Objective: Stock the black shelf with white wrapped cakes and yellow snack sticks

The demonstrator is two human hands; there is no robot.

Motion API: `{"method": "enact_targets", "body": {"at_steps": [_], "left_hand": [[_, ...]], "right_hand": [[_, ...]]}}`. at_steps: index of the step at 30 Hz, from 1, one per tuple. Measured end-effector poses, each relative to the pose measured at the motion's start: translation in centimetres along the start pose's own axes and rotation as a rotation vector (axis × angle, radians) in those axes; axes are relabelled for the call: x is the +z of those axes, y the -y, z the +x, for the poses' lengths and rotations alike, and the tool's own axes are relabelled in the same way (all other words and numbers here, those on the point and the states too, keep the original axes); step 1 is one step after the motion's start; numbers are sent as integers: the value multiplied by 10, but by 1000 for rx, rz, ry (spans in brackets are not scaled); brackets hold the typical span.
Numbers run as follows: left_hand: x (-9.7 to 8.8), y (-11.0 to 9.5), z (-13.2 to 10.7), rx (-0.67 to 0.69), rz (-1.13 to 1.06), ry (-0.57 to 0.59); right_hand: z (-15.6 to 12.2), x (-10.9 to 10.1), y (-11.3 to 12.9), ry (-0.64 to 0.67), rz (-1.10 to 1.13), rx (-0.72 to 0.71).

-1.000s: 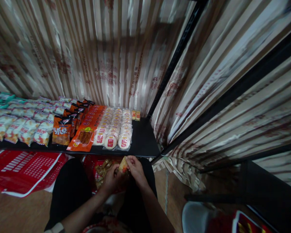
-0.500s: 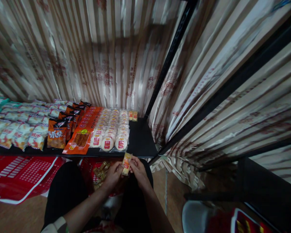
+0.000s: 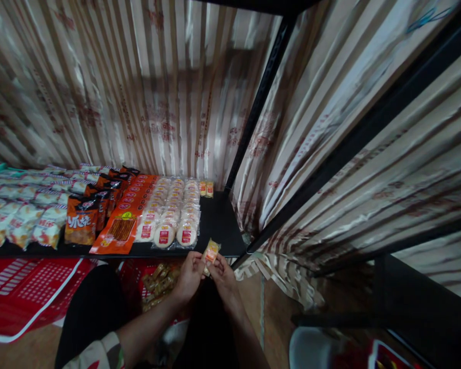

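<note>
Between my hands is a small yellow snack packet (image 3: 212, 251) in a clear wrapper with a red and orange label. My left hand (image 3: 192, 274) pinches its left side, and my right hand (image 3: 222, 272) grips its lower right part. Both are just in front of the edge of the black shelf (image 3: 221, 225). Two similar yellow packets (image 3: 206, 189) stand side by side at the back of that shelf. Left of them run rows of round white crackers (image 3: 164, 236) in clear wrappers. Below my left forearm, a red basket (image 3: 132, 271) holds several gold-wrapped packets (image 3: 161, 282).
Further left on the shelf lie an orange snack bag (image 3: 119, 225), orange-and-black bags (image 3: 81, 220) and several white bags (image 3: 48, 225). Black shelf posts (image 3: 259, 102) rise before a striped curtain (image 3: 169, 102). Another red basket (image 3: 23, 292) is at lower left; a pale stool (image 3: 311, 348) at lower right.
The packet has moved slightly right, held in both hands, and its tilt has changed. My right fingers have shifted lower on it. The view has turned a little, moving the shelf left and down.
</note>
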State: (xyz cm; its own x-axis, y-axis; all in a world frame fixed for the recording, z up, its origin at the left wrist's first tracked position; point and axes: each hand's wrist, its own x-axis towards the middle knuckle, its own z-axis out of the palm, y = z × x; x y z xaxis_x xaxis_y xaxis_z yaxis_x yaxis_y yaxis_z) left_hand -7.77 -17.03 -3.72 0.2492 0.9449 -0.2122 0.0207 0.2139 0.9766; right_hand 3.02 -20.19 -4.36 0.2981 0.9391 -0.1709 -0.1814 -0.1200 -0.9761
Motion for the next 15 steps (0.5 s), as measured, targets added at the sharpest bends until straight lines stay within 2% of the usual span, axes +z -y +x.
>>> {"method": "enact_targets", "body": {"at_steps": [7, 12, 15], "left_hand": [[7, -3, 10, -26, 101, 22], [15, -8, 18, 75, 436, -64], [23, -13, 23, 88, 587, -71]], "right_hand": [[8, -12, -4, -7, -222, -63], [21, -19, -12, -137, -323, -125], [31, -21, -12, -171, -333, -144]]}}
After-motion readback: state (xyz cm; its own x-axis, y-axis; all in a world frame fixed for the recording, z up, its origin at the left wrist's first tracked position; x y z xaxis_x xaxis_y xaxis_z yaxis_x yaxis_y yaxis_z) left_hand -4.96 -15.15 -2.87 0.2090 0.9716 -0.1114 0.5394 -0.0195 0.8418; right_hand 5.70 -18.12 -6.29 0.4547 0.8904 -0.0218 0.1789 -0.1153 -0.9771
